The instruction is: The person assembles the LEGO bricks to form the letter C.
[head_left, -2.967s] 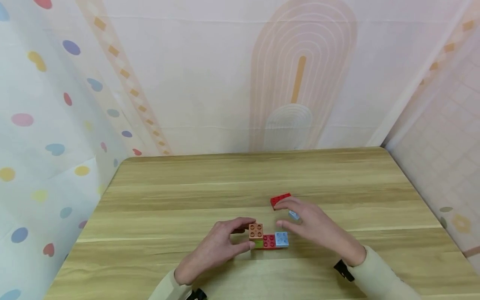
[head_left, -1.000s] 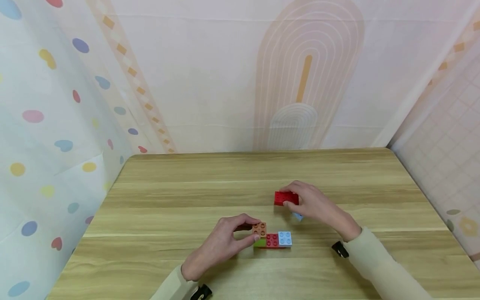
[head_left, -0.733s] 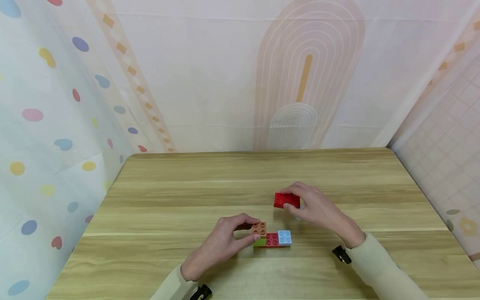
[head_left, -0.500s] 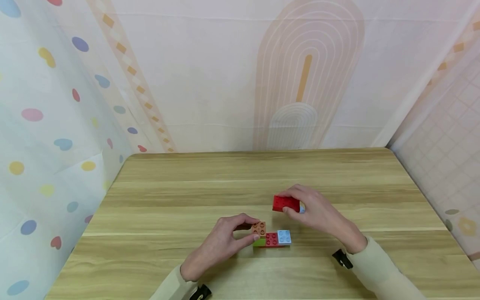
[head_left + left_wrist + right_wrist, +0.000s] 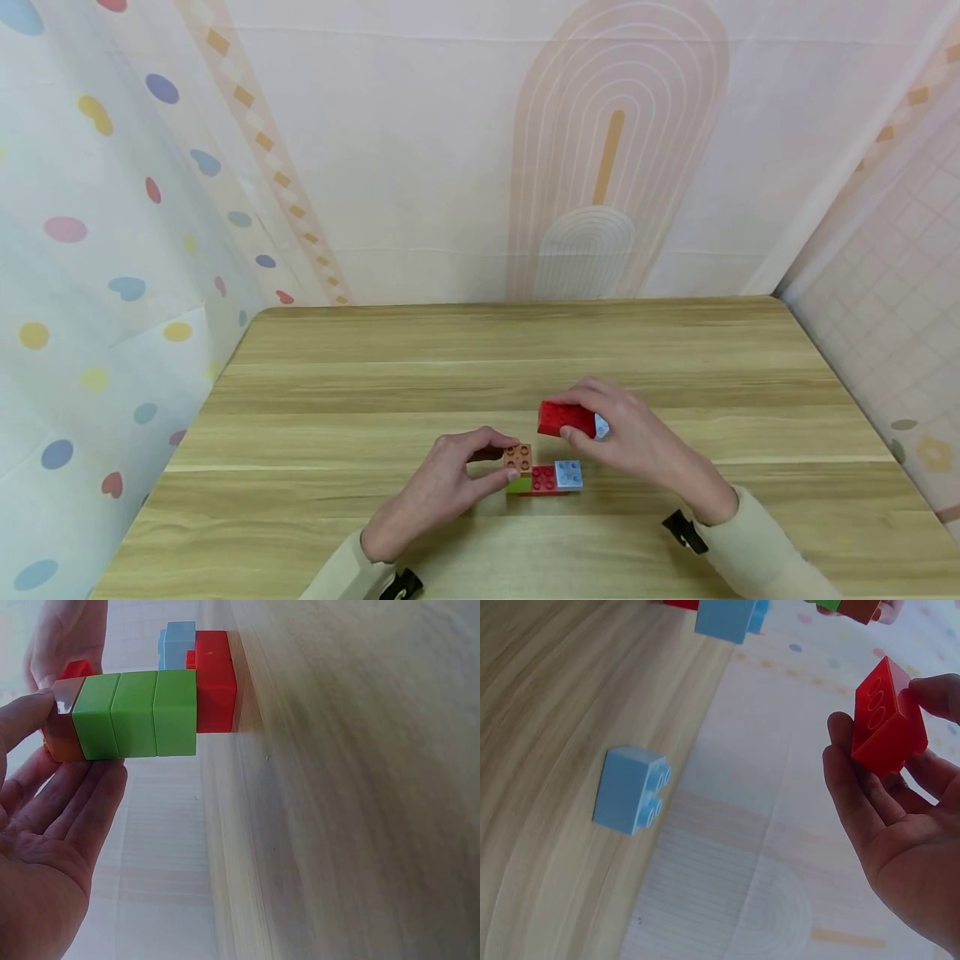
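Note:
My left hand [image 5: 438, 483] pinches the orange brick [image 5: 517, 457] on top of a tower of three green bricks [image 5: 135, 716]. That tower rises from one end of a long red base brick [image 5: 543, 480], which lies on the table. On the base's other end sits a light blue brick [image 5: 568, 474]. Above and behind this build, my right hand [image 5: 641, 437] holds another red brick [image 5: 564, 418] between thumb and fingers, off the table. In the right wrist view, its end and side show, slightly tilted. Some fingers are partly hidden by the bricks.
A loose light blue brick [image 5: 626, 790] lies on the wooden table [image 5: 375, 375] behind the build, partly hidden by the right hand in the head view. Printed curtains [image 5: 412, 167] hang behind and along both sides of the table.
Since three seconds ago, my right hand has taken hold of the red brick and lifted it. It has since brought the brick nearer the build. Lately my left hand stays put on the orange brick.

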Demonstrator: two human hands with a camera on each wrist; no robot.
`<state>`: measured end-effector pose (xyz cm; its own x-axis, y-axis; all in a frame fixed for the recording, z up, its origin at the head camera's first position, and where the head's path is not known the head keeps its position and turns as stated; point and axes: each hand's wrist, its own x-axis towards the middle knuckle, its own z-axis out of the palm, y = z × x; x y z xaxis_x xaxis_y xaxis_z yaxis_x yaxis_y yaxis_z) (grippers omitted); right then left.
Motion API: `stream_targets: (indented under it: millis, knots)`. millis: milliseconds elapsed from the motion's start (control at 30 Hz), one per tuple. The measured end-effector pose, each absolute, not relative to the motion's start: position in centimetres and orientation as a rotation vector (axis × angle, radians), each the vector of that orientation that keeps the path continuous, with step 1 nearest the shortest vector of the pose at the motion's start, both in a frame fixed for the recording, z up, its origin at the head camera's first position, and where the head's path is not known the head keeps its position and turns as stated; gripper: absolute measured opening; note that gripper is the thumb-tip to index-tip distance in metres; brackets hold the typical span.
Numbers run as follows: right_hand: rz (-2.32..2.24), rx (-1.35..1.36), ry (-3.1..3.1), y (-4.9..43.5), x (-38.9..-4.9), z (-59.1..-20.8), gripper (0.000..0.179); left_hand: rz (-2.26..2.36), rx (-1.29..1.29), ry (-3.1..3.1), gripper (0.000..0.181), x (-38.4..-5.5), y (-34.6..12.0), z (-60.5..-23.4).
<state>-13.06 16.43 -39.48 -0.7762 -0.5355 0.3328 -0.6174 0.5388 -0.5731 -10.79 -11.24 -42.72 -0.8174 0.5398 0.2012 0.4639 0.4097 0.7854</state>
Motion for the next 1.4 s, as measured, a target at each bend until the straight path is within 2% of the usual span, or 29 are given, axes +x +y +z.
stream_targets:
  millis: [1400]
  knots:
    - [1.104, 1.134, -2.666, 14.5, -10.7, -39.9, 0.033, 1.406, 0.929, 2.544, 0.025, -10.9, -11.3, -42.7]
